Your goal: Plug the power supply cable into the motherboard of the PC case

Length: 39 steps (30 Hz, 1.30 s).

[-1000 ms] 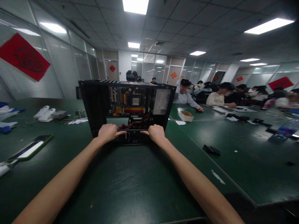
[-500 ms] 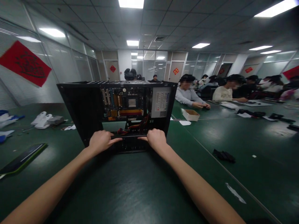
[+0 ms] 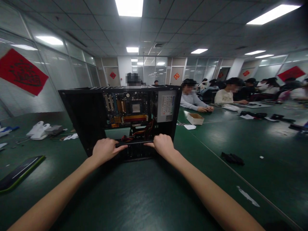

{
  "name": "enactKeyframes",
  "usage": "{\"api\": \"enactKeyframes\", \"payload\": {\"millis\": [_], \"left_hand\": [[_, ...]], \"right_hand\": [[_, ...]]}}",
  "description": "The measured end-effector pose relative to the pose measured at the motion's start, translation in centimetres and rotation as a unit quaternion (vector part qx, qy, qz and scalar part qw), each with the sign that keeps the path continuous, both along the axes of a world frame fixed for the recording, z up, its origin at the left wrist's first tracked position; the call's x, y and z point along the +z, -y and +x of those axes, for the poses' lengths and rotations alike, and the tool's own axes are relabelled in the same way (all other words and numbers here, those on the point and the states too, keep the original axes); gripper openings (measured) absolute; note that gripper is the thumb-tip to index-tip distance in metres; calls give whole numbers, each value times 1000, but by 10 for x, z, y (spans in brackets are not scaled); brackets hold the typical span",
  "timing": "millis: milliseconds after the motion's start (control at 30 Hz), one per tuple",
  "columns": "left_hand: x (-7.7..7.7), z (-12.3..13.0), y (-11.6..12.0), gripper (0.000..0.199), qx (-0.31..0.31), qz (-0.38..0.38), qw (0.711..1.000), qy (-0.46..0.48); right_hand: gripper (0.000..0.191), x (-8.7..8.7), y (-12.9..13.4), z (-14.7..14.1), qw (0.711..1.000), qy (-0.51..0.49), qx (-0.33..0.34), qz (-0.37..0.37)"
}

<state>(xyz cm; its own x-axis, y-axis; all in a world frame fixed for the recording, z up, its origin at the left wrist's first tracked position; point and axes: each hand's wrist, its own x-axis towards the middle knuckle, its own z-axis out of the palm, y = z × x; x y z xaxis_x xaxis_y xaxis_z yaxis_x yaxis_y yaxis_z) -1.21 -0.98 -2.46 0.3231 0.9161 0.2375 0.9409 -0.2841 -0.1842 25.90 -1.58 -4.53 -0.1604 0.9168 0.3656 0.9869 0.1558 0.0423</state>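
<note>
A black computer case stands open towards me on the green table. Inside it are a motherboard, a silver power supply and some red and yellow cables. My left hand is closed round the case's lower inner bar, at its left part, with the thumb pointing inward. Opposite it, my right hand grips the same bar's right part, its thumb also pointing inward. Most fingertips are hidden behind the bar.
At the left lie a black and green flat object and white plastic items. Right of the case are an open box, a black cloth-like item and a torn white strip. Several people sit along the tables beyond.
The camera view has tilted up slightly and turned a little to the right. Both hands keep their hold on the case, which shows no clear movement on the table.
</note>
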Motion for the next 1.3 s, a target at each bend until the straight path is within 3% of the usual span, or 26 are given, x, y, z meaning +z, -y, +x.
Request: {"api": "enactKeyframes", "payload": {"millis": [400,900,1300], "left_hand": [[-2,5,4,88,11,48,999,-9],[-5,-4,4,88,-38,52,998,2],[-3,-5,3,87,-39,43,998,13]], "right_hand": [[86,-5,1,3,999,20,-6,41],[79,3,5,-3,999,30,-33,-4],[76,4,3,-4,999,27,-32,-14]]}}
